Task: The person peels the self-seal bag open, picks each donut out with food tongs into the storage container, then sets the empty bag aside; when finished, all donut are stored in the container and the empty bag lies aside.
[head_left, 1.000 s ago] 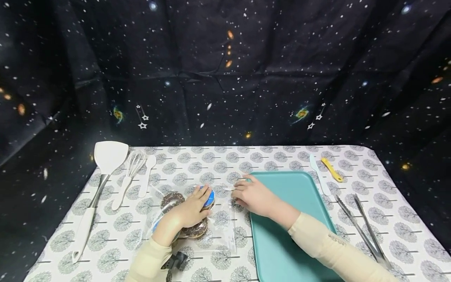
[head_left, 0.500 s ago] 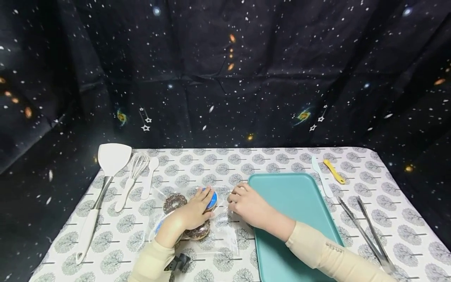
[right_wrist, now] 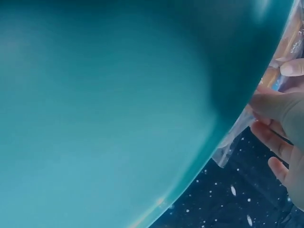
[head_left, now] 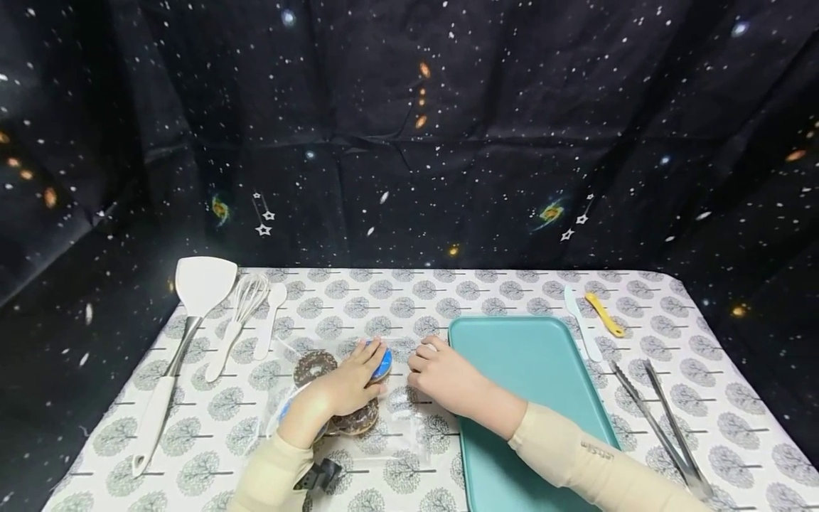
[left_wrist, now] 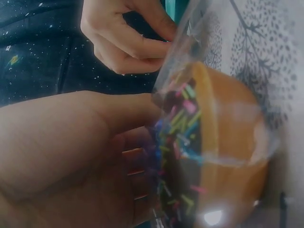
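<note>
Steadily, a person's left hand (head_left: 348, 384) presses a clear plastic bag (head_left: 404, 444) of doughnuts at the lower centre of the frame, its fingers extended across a blue-topped doughnut (head_left: 384, 363). Just to its right, the right hand (head_left: 448, 377) pinches the bag's edge between thumb and curled fingers. A chocolate-topped doughnut (head_left: 313, 366) shows through the plastic left of the pressing hand, and a sprinkled doughnut (head_left: 360, 419) below it. A teal tray (head_left: 512, 352) extends from the centre to the lower right, partly beneath the right forearm. A white spatula (head_left: 205, 284), whisk (head_left: 239, 313) and spoon (head_left: 271, 313) line the left side; a pale blue knife (head_left: 581, 323), yellow-handled utensil (head_left: 604, 315) and metal tongs (head_left: 651, 412) lie at right.
</note>
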The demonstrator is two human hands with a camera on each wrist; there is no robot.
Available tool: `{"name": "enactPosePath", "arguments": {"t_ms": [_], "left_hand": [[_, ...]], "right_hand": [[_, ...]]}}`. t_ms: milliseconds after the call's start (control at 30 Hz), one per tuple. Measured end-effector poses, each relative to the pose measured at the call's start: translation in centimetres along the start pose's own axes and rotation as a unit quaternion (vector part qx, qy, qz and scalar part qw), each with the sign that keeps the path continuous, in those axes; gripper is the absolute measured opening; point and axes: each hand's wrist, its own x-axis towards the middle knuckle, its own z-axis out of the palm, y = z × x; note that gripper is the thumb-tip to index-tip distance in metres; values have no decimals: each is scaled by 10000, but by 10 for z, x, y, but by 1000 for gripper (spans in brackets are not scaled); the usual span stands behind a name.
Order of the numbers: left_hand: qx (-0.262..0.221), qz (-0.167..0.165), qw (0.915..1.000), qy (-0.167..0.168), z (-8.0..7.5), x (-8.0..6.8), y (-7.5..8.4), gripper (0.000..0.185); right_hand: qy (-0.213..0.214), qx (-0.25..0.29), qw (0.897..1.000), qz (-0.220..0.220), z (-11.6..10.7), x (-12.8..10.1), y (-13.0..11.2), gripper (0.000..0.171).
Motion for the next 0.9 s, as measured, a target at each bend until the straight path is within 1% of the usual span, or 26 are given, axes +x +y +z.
{"name": "enactPosePath", "arguments": {"t_ms": [133,233,433,533,667,767,833,900], "left_hand": [[16,57,10000,18,-2,1,0,66],[-19,72,10000,20,-2,1,0,65],[-179,79,9998,-20,-2,0,-3,66],[-144,71,9999,-11,-1,0,-5,67],[-24,41,10000,32,-2,-1,-2,68],[9,7,10000,42,-3,-2,2,67],[37,-2,10000,34,-2,-2,3,67],[78,-1,10000,39,-1,-2,3,67]], "right_hand": [[-139,-106,9998,4,1,-1,1,6],[-157,-44,9999,22,1,-7,4,6],[-132,573,9978,302,-4,-24,13,5],[-233,825,9957,361,-9,-26,15,6],[-261,1109,9928,359,-16,-25,6,14],[-167,1214,9920,292,-17,-23,-5,20],[-194,1187,9925,226,-16,-22,-10,20],[-311,1092,9934,167,-15,-20,-14,15]]}}
